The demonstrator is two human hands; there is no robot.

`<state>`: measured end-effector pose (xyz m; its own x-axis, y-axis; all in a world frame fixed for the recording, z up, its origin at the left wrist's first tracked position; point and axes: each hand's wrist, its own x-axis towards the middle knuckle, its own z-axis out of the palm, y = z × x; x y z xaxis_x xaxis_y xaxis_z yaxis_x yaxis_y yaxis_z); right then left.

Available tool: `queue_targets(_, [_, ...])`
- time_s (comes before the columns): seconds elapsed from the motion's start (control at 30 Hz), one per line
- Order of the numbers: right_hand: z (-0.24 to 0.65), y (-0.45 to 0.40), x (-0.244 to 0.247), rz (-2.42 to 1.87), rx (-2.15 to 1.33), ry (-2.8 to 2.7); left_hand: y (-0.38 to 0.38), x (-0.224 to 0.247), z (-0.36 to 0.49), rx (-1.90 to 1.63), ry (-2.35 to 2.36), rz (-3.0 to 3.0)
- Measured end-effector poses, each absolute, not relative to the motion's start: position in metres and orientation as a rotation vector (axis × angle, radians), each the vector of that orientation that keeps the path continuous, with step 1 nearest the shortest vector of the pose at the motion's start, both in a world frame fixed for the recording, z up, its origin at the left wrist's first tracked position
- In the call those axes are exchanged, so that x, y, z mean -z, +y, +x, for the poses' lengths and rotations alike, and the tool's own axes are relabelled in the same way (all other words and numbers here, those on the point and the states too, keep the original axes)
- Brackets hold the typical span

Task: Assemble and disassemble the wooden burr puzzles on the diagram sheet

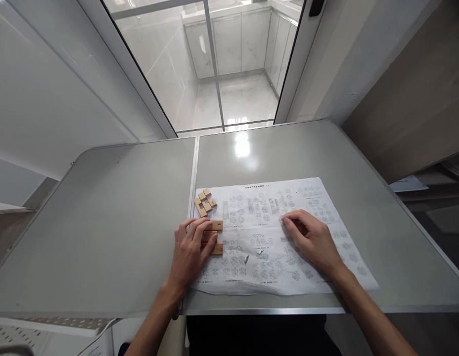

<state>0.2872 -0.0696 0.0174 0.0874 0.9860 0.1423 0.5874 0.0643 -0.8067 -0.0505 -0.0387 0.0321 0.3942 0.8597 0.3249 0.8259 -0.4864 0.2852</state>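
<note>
Numbered wooden blocks (217, 226), placed at the left edge of a printed diagram sheet (270, 232) on a grey table (140, 222), are covered by the left hand (189, 247), fingers slightly parted, grip indeterminable; notched wooden pieces (201, 207) are set just beyond; the right hand (311, 239) is held over the sheet, thumb and forefinger narrowed, contents indiscernible.

there was one left hand (189, 244) and one right hand (311, 240), two in all. three wooden bars (217, 225) showed, plus one cluster of wooden blocks (200, 207), its pieces too small to count surely. one printed sheet (272, 233) had two torn spots (246, 259). one table (114, 222) had two panels (303, 153).
</note>
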Motion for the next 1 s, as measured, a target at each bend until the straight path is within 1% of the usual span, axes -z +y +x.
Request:
queue_targets(0.33, [0.286,-0.069,-0.018,-1.619,-0.668,-1.587,-0.043,-0.044,-0.043,-0.930,1.472,2.545])
queue_targets(0.4, [0.286,-0.070,-0.018,-1.619,-0.667,-1.584,-0.051,-0.048,-0.038,-0.869,1.351,2.545])
queue_targets(0.47, [0.286,-0.070,-0.017,-1.620,-0.664,-1.582,-0.060,-0.050,-0.034,-0.735,1.228,2.565])
queue_targets(0.63, [0.286,-0.070,-0.016,-1.629,-0.656,-1.587,-0.071,-0.045,-0.026,-0.551,1.247,2.544])
queue_targets(1.0, [0.286,-0.071,-0.016,-1.629,-0.655,-1.585,-0.066,-0.035,-0.023,-0.667,1.274,2.549])
